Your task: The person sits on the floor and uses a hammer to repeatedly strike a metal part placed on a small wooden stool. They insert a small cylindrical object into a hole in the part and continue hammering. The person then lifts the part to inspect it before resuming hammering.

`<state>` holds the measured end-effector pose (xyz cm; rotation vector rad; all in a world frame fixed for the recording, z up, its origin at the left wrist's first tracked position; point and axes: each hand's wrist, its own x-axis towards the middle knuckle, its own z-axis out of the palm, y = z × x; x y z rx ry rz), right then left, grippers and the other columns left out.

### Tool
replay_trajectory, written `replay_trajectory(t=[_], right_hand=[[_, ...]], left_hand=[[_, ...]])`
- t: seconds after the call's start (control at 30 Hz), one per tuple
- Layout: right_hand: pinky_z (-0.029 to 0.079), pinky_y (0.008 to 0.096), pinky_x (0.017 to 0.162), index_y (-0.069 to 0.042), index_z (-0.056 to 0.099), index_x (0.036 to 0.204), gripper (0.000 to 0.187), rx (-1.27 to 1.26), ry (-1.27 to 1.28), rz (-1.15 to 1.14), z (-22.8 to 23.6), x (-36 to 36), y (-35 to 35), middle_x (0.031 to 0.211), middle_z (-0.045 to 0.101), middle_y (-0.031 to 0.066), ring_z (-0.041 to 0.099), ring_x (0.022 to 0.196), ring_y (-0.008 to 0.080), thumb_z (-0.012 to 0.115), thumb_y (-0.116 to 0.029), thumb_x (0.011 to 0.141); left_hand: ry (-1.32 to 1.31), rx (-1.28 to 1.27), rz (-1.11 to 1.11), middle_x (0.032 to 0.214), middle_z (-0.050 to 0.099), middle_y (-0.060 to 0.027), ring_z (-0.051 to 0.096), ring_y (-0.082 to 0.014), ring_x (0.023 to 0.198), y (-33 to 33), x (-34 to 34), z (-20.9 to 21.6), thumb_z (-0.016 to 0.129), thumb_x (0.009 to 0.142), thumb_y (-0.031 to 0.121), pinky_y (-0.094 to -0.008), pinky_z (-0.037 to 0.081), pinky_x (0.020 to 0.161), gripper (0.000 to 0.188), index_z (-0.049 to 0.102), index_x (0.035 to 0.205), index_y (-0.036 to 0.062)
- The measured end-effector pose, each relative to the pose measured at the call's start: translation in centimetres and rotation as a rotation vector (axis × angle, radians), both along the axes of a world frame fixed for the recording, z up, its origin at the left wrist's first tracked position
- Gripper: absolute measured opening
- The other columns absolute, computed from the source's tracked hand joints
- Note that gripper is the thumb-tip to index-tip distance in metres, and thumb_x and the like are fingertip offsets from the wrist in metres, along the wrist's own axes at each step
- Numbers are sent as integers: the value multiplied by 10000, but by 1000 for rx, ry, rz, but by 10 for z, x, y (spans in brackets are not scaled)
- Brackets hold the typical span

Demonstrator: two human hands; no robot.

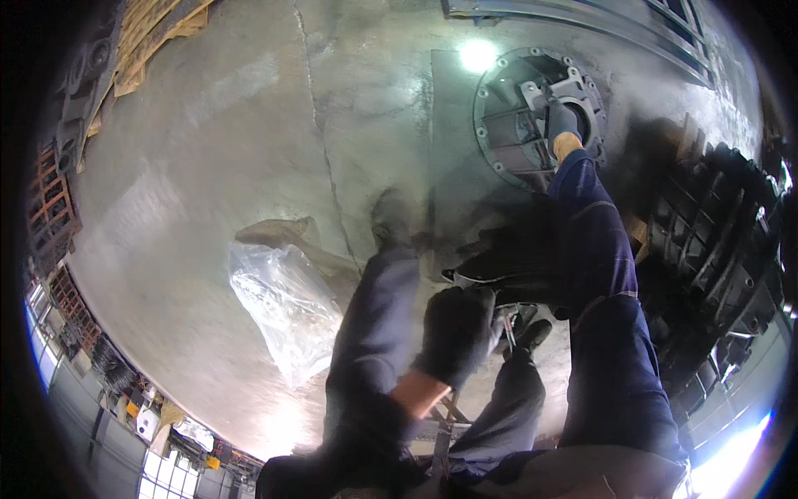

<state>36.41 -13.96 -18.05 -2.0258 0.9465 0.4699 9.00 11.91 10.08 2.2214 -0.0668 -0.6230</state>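
A round grey metal housing (509, 133) with bolt holes round its flange lies on the floor at the upper right. My right hand (563, 123), in a grey glove, reaches down to the round opening at its middle and touches it there. The fingers of that hand blend into the grey metal. My left hand (459, 328), in a black glove, is closed in front of my body, well apart from the housing. A slim shiny metal piece (509, 323) shows beside its knuckles, but what the fist holds is hidden.
A clear plastic bag (287, 312) lies left of my leg, with brown material (278, 231) beside it. Dark ribbed metal castings (706, 241) are piled at the right. A blue metal frame (573, 21) lies at the far edge, and wooden boards (158, 37) at the upper left.
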Motion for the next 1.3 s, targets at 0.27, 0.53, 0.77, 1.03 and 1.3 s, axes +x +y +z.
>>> replay_trajectory(t=[0.27,0.53,0.77,1.03,1.3], right_hand=[[534,373,777,-51,714,1174,480,618,-169,-507,3,-42,13,1055,706,78,646,887,220,575,-489,1033],[489,345,565,-86,727,983,419,815,-168,-604,167,-214,4,811,606,-5,559,710,163,597,-481,1031],[554,335,853,-23,570,1393,534,578,-255,-214,312,-421,-21,1192,656,59,636,990,183,530,-447,1070],[558,442,954,-38,569,1392,467,1082,-386,-923,355,-565,-95,1288,644,120,668,1101,247,530,-346,1042],[536,361,1007,-9,595,1350,466,114,-647,-283,320,-572,-83,1318,646,107,635,1142,200,665,-35,890]], left_hand=[[75,-95,420,1035,722,-228,716,-376,894,-3,11,-1,726,925,168,-421,576,789,354,648,1224,-5],[69,-249,650,1419,587,-185,542,-259,1317,-26,-2,14,598,1034,402,-389,444,1091,600,528,1420,-52],[265,-331,874,909,736,-105,671,-132,809,-108,-95,163,717,970,145,-298,530,736,224,699,1093,-41],[41,-179,-14,782,699,-176,717,-302,739,-186,-200,206,744,894,185,-398,565,708,257,681,1046,-12],[-35,-89,-407,772,690,-216,694,-413,729,-205,-175,116,713,889,344,-499,539,678,331,706,971,23]])
